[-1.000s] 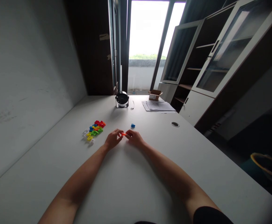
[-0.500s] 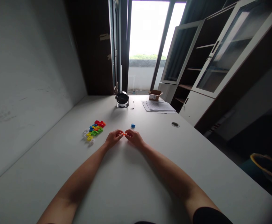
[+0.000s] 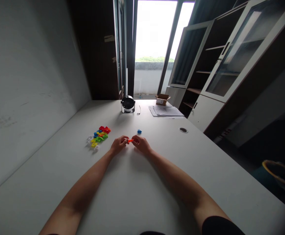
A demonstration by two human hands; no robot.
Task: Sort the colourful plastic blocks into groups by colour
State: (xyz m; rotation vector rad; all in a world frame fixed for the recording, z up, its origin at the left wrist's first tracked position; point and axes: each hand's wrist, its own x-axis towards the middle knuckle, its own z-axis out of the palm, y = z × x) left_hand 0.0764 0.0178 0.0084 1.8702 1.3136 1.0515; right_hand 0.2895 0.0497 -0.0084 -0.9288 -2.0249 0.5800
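Between my two hands is a small orange plastic piece [image 3: 130,141], held just above the white table. My left hand [image 3: 118,145] pinches its left end with fingers curled. From the other side my right hand [image 3: 141,144] grips the right end between thumb and fingertips. The fingers cover part of the piece, so its full shape is hidden. Just beyond my right hand lies a small blue plastic piece [image 3: 139,131]. To the left of my left hand is a loose pile of coloured plastic pieces [image 3: 99,136] in red, blue, green, yellow, orange and white.
At the back of the white table [image 3: 137,195] stand a round black device on a bracket [image 3: 128,104], a thin cord [image 3: 139,110], papers [image 3: 166,111] and an open cardboard box [image 3: 162,99]. A round cable hole [image 3: 183,130] is at right. A wall [image 3: 34,98] borders the left side.
More of the orange piece shows between my hands, as the left fingers have shifted slightly on it. The blue piece and the pile stay where they were.
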